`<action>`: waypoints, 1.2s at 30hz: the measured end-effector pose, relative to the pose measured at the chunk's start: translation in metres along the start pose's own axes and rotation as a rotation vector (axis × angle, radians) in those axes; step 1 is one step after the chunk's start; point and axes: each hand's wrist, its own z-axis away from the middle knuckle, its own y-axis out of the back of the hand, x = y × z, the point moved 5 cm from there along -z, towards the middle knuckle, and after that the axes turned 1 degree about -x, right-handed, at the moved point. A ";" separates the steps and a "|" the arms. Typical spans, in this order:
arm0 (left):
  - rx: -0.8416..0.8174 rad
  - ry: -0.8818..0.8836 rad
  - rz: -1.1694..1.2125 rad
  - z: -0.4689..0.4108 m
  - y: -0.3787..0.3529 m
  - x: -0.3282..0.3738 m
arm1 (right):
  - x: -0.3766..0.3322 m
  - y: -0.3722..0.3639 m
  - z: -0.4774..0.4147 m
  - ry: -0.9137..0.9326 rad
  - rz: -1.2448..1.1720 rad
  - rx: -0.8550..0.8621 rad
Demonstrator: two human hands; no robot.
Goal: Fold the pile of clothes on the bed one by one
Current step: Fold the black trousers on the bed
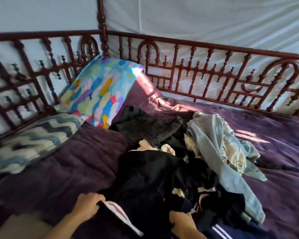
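Purple bedspread (67,161) underneath. Left hand (88,204) pinches near edge of black garment (145,178) (white-pink lining showing), right hand (181,223) fingers curled into same fabric; garment lies on clothes pile (219,149) mid-bed, colourful pillow (100,90) beyond.

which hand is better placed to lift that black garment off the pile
Left, likely. The left hand grips the striped edge of the black garment at its outer side, next to the blanket. The right hand sits amid the tangled pile, its grip unclear.
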 end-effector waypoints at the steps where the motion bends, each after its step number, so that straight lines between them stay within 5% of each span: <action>1: -0.018 0.022 0.008 0.007 -0.009 -0.004 | -0.004 -0.004 -0.002 0.028 0.048 -0.039; 8: -0.087 0.124 -0.048 0.041 -0.059 -0.003 | -0.013 -0.017 -0.021 0.168 0.029 -0.171; 15: -0.184 0.181 0.133 0.050 -0.093 -0.003 | -0.048 0.008 -0.040 0.231 -0.038 -0.065; 23: -0.019 0.469 0.264 0.016 -0.071 -0.049 | -0.093 0.051 -0.082 0.228 -0.025 0.066; 36: -0.381 0.313 0.599 -0.063 -0.075 -0.120 | -0.207 0.082 -0.164 0.039 0.027 0.141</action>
